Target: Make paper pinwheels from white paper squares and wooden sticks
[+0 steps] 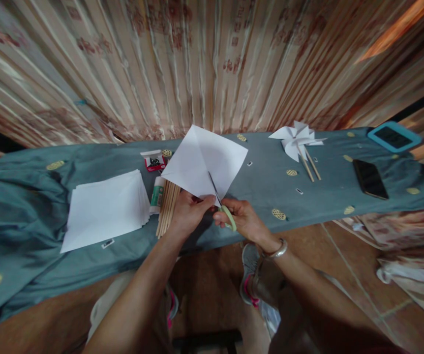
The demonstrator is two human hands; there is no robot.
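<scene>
A white square sheet of paper (202,157) with crease lines is held corner-on above the cloth-covered table. My left hand (193,209) pinches its near corner, thumb on top. Scissors (228,218) with pale green handles are in my right hand (243,216), fingers closed through the loops. Their dark blade lies over the paper, from the near corner toward its middle. Just left of my left hand lies a bundle of thin wooden sticks (166,209), partly under the sheet. Beside it is a glue stick (157,194) with a green label.
A stack of white paper (105,206) lies at the left. A small red box (153,161) of dark bits stands behind the glue stick. Paper pinwheels on sticks (296,140), a black phone (370,179) and a blue-framed device (394,136) are at the right. A curtain (212,64) hangs behind.
</scene>
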